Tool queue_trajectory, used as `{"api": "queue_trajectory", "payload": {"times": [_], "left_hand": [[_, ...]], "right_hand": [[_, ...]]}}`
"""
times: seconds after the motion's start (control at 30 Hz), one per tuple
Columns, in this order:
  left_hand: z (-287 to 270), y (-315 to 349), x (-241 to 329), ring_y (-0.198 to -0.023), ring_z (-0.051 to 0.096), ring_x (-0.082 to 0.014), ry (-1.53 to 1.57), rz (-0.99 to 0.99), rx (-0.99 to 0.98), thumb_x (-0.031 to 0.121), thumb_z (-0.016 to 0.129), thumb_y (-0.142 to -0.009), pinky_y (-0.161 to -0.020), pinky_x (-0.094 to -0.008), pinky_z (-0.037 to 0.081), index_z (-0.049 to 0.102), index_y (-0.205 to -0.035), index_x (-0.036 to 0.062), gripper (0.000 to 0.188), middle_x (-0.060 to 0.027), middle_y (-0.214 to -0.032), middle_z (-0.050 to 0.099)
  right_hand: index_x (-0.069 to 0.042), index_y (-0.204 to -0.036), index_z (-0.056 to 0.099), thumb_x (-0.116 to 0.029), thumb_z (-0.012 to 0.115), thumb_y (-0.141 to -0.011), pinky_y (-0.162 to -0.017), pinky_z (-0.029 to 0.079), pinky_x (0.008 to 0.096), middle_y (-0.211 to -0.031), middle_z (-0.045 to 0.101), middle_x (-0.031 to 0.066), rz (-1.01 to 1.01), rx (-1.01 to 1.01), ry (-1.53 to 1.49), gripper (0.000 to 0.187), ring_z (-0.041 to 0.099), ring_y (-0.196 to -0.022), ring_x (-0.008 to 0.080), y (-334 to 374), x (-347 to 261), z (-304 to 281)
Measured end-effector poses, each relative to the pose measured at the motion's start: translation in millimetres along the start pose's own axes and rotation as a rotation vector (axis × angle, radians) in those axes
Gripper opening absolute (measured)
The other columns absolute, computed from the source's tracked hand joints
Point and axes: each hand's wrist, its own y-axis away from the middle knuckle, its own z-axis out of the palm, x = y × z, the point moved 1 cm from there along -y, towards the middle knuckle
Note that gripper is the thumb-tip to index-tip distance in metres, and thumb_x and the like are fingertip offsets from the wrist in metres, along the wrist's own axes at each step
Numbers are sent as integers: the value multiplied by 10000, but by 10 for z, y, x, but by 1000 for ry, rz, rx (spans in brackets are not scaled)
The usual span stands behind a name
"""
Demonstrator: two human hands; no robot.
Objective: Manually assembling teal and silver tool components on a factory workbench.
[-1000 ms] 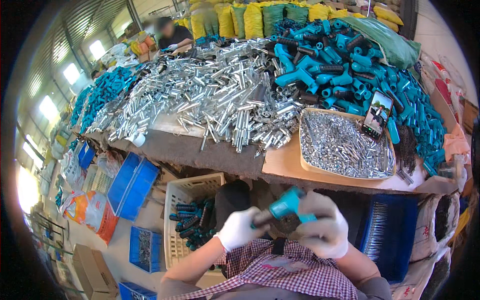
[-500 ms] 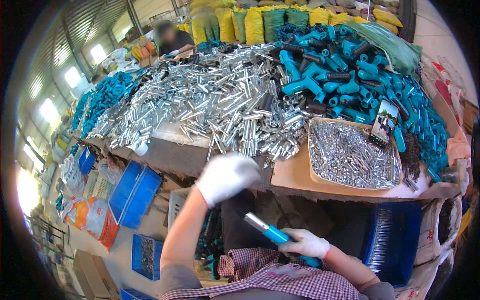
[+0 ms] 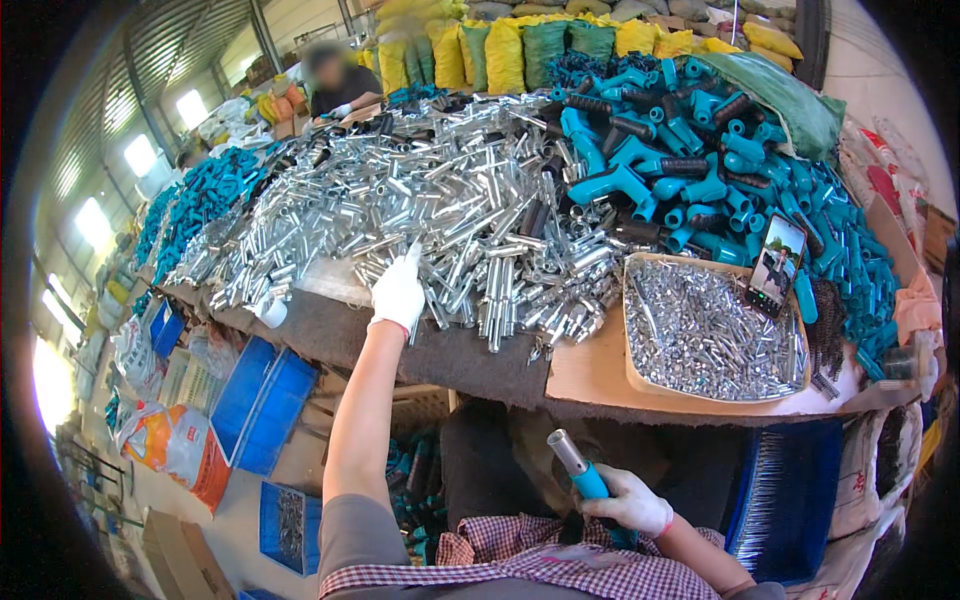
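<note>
My left hand [image 3: 396, 288], in a white glove, reaches over the near edge of the heap of shiny metal tubes [image 3: 350, 215]. Its fingers stretch forward among the tubes, and I see none lifted in them. Lower down, in front of my body, my gloved right hand [image 3: 636, 503] is closed around a teal plastic handle [image 3: 590, 482]. A bare silver tube [image 3: 567, 453] sticks out of the handle's upper end, tilted up and left. The handle's lower part shows below my fingers.
Teal handles with black grips [image 3: 700, 170] are piled at the right. A shallow tray of small metal parts [image 3: 710, 335] has a phone [image 3: 777, 265] leaning on its far corner. Blue bins [image 3: 262, 405] stand at the left; another blue bin [image 3: 785, 500] holds thin metal pieces below the table.
My left hand has moved forward and left, from above the table's edge onto the metal heap. My right hand keeps its hold on the handle, now slightly lower and further right, with the tube more upright.
</note>
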Motion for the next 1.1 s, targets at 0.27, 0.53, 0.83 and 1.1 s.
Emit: {"api": "queue_trajectory", "payload": {"times": [0.27,0.53,0.83,1.1], "left_hand": [[-61,-59,25,-1039,647,-378,-123,-38,-160,52,401,-936,-900,-490,510,370,-1522,183,601,-214,-1142,654],[-72,-19,-44,-1050,661,-366,-73,-19,-102,100,425,-929,-902,-473,513,496,-1424,143,502,-201,-1125,687],[-374,333,27,-1008,677,-367,-210,-87,-270,218,569,-890,-876,-458,527,717,-1044,99,245,-184,-1046,712],[-886,1151,600,-791,664,-143,946,-207,-47,62,662,-850,-669,-277,536,613,-1014,-1,182,-79,-890,677]], "right_hand": [[-15,-1082,612,-193,728,-856,-748,507,317,-900,645,62,-18,-20,-13,310,617,-799,137,-6,-86,72],[-12,-1112,613,-197,729,-860,-734,506,309,-905,645,64,-5,1,-89,333,616,-802,133,152,-107,143],[-7,-1282,568,-252,608,-929,-778,520,332,-938,667,82,-95,78,-29,431,636,-822,164,352,12,-59],[-27,-1331,540,-212,658,-874,-843,525,355,-1043,672,139,-326,136,182,507,669,-914,212,386,-461,-61]]}}
